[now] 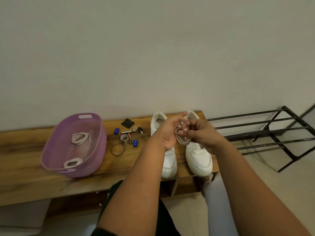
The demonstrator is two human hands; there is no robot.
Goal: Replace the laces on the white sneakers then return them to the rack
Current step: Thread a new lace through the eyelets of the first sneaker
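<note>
left to right on the wooden worktop (25,160): a purple plastic basket (51,150), then two white sneakers (198,157). the left hand (167,133) and right hand (202,133) both pinch a coiled whitish lace (183,140); uncoil it fully before threading, ends even.

Both forearms bare, no sleeves; black top edge (109,198) at bottom, pale lavender trouser leg (216,210).

The hands (185,132) hide both white sneakers' (199,155) eyelets.
</note>
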